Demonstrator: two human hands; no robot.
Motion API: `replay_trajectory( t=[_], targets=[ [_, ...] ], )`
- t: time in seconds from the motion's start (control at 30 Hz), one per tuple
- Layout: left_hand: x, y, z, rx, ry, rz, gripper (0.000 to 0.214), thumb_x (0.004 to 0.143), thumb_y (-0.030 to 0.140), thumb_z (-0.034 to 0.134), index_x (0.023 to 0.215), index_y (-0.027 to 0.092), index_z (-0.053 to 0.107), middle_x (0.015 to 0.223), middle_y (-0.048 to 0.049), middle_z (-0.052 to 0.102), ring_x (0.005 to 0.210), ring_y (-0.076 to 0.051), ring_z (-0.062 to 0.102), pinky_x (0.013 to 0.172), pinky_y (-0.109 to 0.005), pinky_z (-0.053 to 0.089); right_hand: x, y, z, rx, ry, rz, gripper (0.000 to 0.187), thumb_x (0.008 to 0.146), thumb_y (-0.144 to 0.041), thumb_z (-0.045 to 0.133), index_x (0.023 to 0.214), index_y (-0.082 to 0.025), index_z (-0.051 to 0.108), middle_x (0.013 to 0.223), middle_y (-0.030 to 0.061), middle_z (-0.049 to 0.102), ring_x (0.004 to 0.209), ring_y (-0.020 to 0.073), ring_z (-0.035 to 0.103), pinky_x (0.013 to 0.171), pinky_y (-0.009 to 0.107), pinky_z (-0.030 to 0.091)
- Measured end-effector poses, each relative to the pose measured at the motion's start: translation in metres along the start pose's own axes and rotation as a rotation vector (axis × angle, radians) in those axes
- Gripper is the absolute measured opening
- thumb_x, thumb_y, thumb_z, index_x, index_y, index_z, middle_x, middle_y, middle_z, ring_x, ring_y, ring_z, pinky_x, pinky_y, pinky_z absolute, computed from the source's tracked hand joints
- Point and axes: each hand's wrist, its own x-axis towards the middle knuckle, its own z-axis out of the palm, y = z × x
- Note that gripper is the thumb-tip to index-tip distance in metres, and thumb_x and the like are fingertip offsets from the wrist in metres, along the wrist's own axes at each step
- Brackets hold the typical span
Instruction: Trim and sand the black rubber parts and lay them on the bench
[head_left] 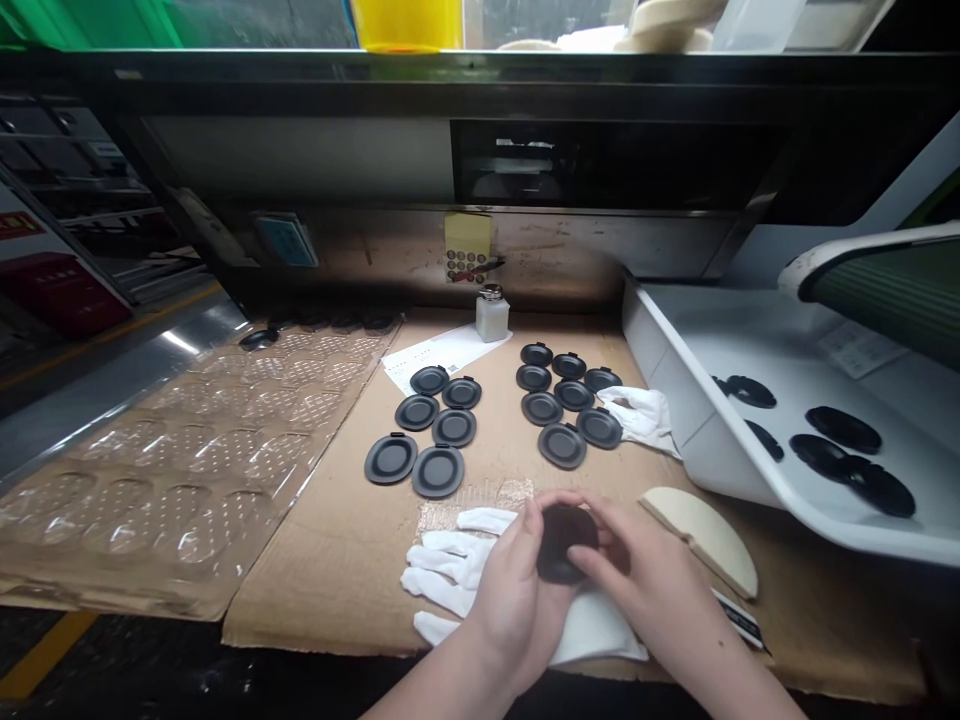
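Between both hands is a round black plastic lid (561,545), held above a white glove (442,570) lying on the cardboard. My left hand (517,580) cups it from the left and below, thumb at its rim. My right hand (637,560) grips the right side, its thumb lying across the face. Two groups of similar black lids (438,470) are laid out beyond the hands, left and right of the middle, several in each. A cream semicircular pad (709,530) lies right of my right hand.
Clear plastic trays (172,500) stand at the left, with a few black pieces at their far end. A white bin (705,440) at the right holds several black pieces. A small pump bottle (492,315) stands on paper (420,358). Another white glove (645,415) lies beside the bin.
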Motion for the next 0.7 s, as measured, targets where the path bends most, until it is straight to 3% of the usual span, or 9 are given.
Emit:
replay_trajectory(
  t=[0.07,0.17,0.3,0.4,0.5,0.57,0.7],
  targets=[
    [0.001,0.000,0.000,-0.008,-0.001,0.014,0.034,0.087,0.036,0.035,0.095,0.011,0.057,0.101,-0.0118,0.057,0.099,-0.022,0.052,0.089,-0.038,0.038,0.006,-0.004,0.001,0.060,-0.037,0.038,0.029,0.082,-0.032,0.045,0.108,-0.026,0.058,0.091,-0.0019,0.065,0.079,0.0116,0.061,0.067,0.023,0.050],
    [0.002,-0.002,-0.003,-0.027,0.030,0.024,0.033,0.087,0.035,0.036,0.094,0.011,0.057,0.103,-0.0117,0.056,0.099,-0.021,0.052,0.089,-0.038,0.039,0.006,-0.001,-0.004,0.066,-0.025,0.018,0.030,0.087,-0.033,0.038,0.108,-0.027,0.059,0.099,-0.0007,0.064,0.088,0.0118,0.060,0.072,0.023,0.049],
    [0.004,-0.002,-0.006,-0.034,0.052,-0.022,0.036,0.085,0.041,0.036,0.099,0.012,0.052,0.098,-0.0142,0.058,0.094,-0.024,0.056,0.088,-0.040,0.037,-0.009,0.019,-0.018,-0.095,0.239,-0.063,0.030,0.088,-0.034,0.037,0.108,-0.028,0.058,0.098,-0.0023,0.065,0.090,0.0113,0.060,0.074,0.021,0.049],
    [0.004,-0.002,-0.006,-0.036,0.061,-0.048,0.037,0.085,0.042,0.037,0.101,0.011,0.049,0.097,-0.0162,0.059,0.090,-0.025,0.058,0.087,-0.040,0.037,-0.024,0.045,-0.029,-0.363,0.413,-0.020,0.032,0.086,-0.044,0.039,0.103,-0.028,0.060,0.100,-0.0029,0.064,0.091,0.0148,0.061,0.072,0.025,0.051],
    [0.004,-0.001,-0.005,-0.032,0.080,-0.059,0.036,0.085,0.041,0.037,0.100,0.011,0.049,0.098,-0.0175,0.059,0.091,-0.025,0.058,0.088,-0.040,0.036,-0.032,0.067,-0.034,-0.601,0.409,0.098,0.040,0.084,-0.053,0.034,0.107,-0.028,0.058,0.106,-0.0029,0.062,0.084,0.0169,0.063,0.054,0.026,0.050],
    [0.004,0.000,-0.004,-0.024,0.083,-0.057,0.037,0.085,0.041,0.037,0.101,0.011,0.049,0.099,-0.0179,0.059,0.092,-0.025,0.058,0.090,-0.041,0.035,-0.033,0.074,-0.033,-0.634,0.383,0.115,0.041,0.084,-0.054,0.035,0.111,-0.031,0.055,0.109,-0.0045,0.060,0.084,0.0161,0.062,0.051,0.026,0.049],
    [0.004,-0.001,-0.003,-0.002,0.071,-0.039,0.038,0.085,0.043,0.036,0.100,0.011,0.050,0.100,-0.0171,0.058,0.093,-0.025,0.057,0.090,-0.041,0.035,-0.027,0.057,-0.021,-0.564,0.373,0.011,0.041,0.085,-0.051,0.035,0.112,-0.027,0.053,0.116,-0.0001,0.056,0.101,0.0193,0.055,0.074,0.031,0.049]
  ],
)
